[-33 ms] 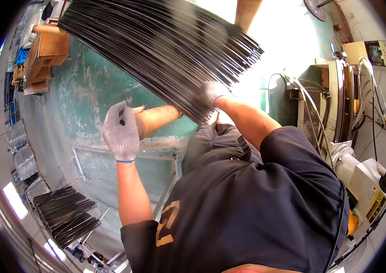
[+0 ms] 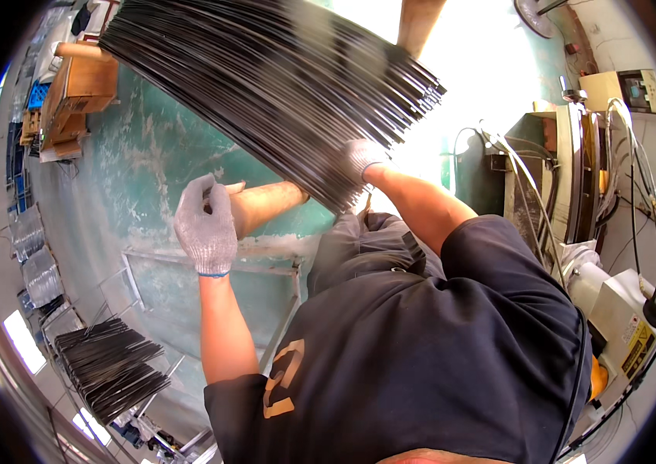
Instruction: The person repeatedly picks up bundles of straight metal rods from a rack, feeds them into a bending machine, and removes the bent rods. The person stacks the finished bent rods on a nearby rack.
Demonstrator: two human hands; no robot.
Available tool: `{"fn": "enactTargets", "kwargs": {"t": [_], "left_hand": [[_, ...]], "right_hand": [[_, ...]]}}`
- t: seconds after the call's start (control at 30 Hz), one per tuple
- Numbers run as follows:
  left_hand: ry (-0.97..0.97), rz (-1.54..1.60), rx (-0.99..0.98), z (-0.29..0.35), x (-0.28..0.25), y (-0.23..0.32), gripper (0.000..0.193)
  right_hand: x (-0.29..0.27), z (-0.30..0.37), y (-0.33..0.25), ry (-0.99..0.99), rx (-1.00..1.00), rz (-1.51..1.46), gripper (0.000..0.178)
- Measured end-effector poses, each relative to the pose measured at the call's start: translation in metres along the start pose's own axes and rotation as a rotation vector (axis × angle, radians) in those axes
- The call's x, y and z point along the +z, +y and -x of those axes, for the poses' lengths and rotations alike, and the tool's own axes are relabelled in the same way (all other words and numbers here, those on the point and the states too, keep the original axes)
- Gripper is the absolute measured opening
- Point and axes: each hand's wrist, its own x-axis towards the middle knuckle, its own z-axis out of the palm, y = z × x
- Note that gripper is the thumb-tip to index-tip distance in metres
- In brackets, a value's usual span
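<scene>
Where black rods (image 2: pixel 219 93) lie, the right hand (image 2: pixel 360 158) rests.

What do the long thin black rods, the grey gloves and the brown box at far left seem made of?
Long thin black rods: perhaps metal or plastic; pale streaks suggest slight gloss.
Grey gloves with blue-edged cuffs: probably knitted fabric, matte; ribbed texture shows.
Brown box: likely cardboard, possibly wood; flat, plain sides.

Your left glove (image 2: pixel 206 223) at nine o'clock is grey with a blue hem (image 2: pixel 214 274); the rods (image 2: pixel 219 85) at eleven are black, your T-shirt (image 2: pixel 436 332) at five black, the blotchy floor (image 2: pixel 161 147) at ten green.
</scene>
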Motion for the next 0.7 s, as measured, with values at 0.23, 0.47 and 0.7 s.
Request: {"fn": "enactTargets", "kwargs": {"t": [0.23, 0.47, 0.7], "left_hand": [[0.138, -0.012, 0.129, 0.011, -0.004, -0.013, 0.015], [0.332, -0.155, 0.583, 0.042, 0.002, 0.005, 0.01], [-0.498, 0.475, 0.17, 0.09, 0.106, 0.007, 0.026]], "right_hand": [[-0.049, 0.037, -0.002, -0.093, -0.388, -0.24, 0.033], [-0.04, 0.029, -0.004, -0.185, -0.085, -0.741, 0.053], [-0.075, 0.099, -0.022, 0.239, -0.125, -0.012, 0.045]]}}
